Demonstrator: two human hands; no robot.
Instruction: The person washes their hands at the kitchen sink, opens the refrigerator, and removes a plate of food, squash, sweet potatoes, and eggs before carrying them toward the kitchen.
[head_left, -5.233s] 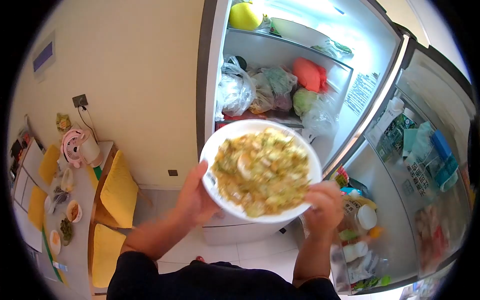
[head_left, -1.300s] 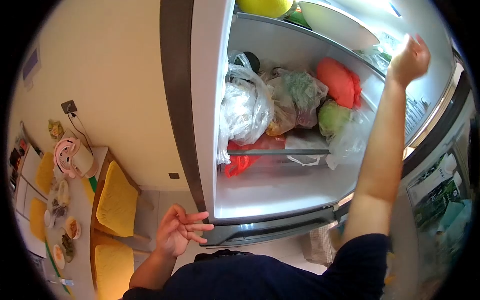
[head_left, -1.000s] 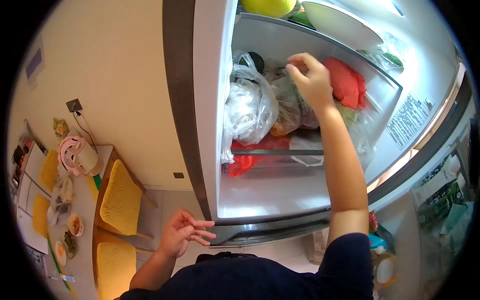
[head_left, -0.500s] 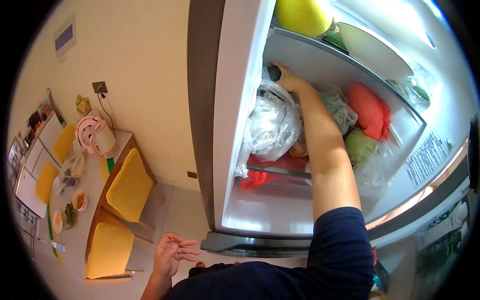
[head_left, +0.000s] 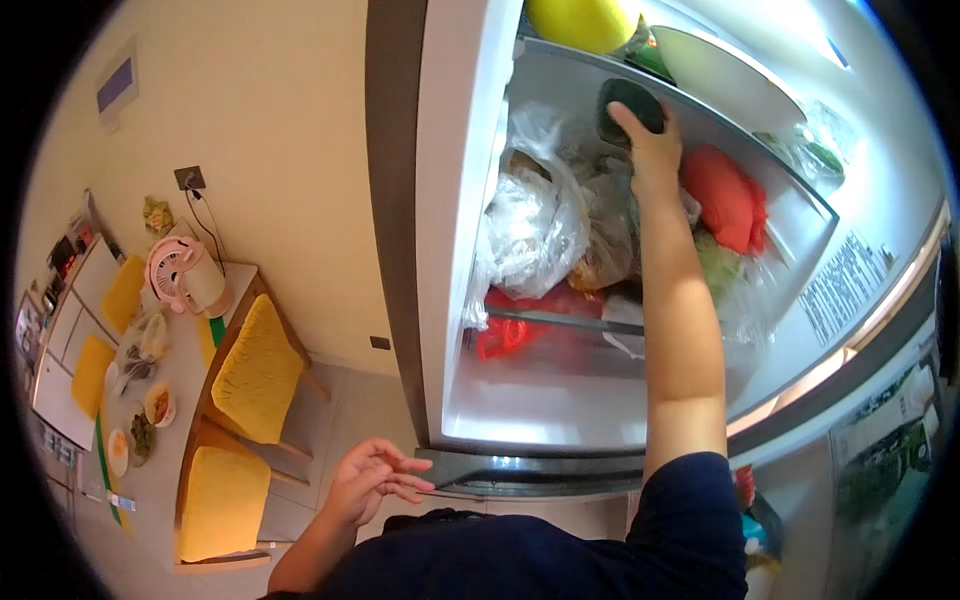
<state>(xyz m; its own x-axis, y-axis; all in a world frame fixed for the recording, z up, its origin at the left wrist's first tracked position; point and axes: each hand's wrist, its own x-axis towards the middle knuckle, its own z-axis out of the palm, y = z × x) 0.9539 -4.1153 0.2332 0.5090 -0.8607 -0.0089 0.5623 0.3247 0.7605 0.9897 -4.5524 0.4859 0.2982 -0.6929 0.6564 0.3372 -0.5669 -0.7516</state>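
Observation:
Inside the open fridge, my right hand grips a dark green, rounded object, too dark to name, with thumb and fingers on either side. It is held above the bagged items, beneath the upper shelf. Left of my forearm lies a bulky clear plastic bag and another bag with brownish contents. To the right are a red bag and a green vegetable in clear plastic, partly hidden by my arm. My left hand hovers outside the fridge, fingers loosely apart, holding nothing.
A yellow fruit and a white bowl stand on the upper shelf. A red bag hangs at the lower shelf's edge. At left are a dining table with dishes and yellow chairs. The fridge door is at right.
My right hand has brought the dark green object from the left rear of the shelf rightward and up. My left hand has shifted slightly right and up. The view has moved a little.

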